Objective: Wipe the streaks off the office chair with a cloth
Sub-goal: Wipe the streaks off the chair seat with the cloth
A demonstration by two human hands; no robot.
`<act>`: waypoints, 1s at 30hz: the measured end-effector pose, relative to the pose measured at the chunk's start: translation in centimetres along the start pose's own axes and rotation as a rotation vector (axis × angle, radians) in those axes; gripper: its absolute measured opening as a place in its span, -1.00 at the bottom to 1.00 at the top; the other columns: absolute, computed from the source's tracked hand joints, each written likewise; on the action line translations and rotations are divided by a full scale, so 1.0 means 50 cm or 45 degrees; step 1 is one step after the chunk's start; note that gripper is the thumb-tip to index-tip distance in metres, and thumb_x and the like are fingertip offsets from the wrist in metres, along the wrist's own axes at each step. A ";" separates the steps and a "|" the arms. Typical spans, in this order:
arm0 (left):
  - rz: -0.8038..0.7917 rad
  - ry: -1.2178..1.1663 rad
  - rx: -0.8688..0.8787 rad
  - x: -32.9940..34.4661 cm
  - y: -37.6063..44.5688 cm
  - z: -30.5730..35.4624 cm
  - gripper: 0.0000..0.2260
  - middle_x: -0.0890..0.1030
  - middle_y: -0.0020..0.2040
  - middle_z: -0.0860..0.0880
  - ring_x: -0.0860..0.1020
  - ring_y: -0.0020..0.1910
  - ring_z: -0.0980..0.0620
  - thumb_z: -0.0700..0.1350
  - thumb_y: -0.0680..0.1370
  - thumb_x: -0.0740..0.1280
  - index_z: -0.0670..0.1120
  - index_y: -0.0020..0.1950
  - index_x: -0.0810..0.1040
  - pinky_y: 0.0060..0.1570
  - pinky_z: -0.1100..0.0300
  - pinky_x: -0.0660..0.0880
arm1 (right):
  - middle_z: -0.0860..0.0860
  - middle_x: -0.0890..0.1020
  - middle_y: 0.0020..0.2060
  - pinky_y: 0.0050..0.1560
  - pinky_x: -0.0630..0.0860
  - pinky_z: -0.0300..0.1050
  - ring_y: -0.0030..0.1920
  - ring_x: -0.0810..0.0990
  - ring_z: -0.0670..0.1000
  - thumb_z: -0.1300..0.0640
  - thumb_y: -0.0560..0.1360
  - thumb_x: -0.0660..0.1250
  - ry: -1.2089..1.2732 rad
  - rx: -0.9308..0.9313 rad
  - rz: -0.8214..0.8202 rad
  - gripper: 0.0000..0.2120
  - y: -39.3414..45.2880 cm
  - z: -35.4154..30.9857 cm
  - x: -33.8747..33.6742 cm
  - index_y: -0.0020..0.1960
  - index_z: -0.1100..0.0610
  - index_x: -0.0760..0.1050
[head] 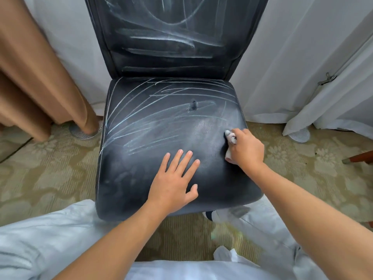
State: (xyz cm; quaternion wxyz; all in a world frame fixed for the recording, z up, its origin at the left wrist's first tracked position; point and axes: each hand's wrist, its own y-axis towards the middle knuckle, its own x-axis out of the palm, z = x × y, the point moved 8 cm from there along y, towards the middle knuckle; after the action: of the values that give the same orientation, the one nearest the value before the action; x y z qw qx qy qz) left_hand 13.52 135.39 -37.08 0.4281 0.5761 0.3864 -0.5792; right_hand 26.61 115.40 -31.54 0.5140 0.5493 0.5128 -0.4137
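Tan curtain (40, 81) and white curtains (292, 67) hang over patterned carpet (50, 168).

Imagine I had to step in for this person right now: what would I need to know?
Left hand: flat and open on the front of the seat, bracing it.
Right hand: closed on the bunched white cloth, pressed to the seat's right edge.
Done: the front and right of the seat look mostly wiped, only faintly hazy.
Left: white streaks across the seat's left and back, and the whole backrest is still streaked.
Suggestion: keep wiping leftward, then do the backrest.
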 end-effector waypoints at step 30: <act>-0.153 -0.039 0.134 0.006 0.147 0.269 -0.39 -0.05 0.73 -0.01 -0.15 0.70 0.02 0.08 0.68 -0.05 -0.08 0.72 0.02 0.66 -0.13 -0.11 | -0.02 0.73 -0.15 -0.12 0.67 0.04 -0.21 0.73 0.07 0.04 0.48 0.36 1.853 1.657 0.344 -0.91 -0.404 0.206 0.118 -0.02 -0.08 0.60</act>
State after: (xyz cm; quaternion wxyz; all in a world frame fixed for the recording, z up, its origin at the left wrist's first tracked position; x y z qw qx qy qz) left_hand 15.94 120.27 -36.56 0.3674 0.5646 0.3826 -0.6323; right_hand 8.18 104.94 -41.50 -0.2866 0.8996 0.3091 -0.1140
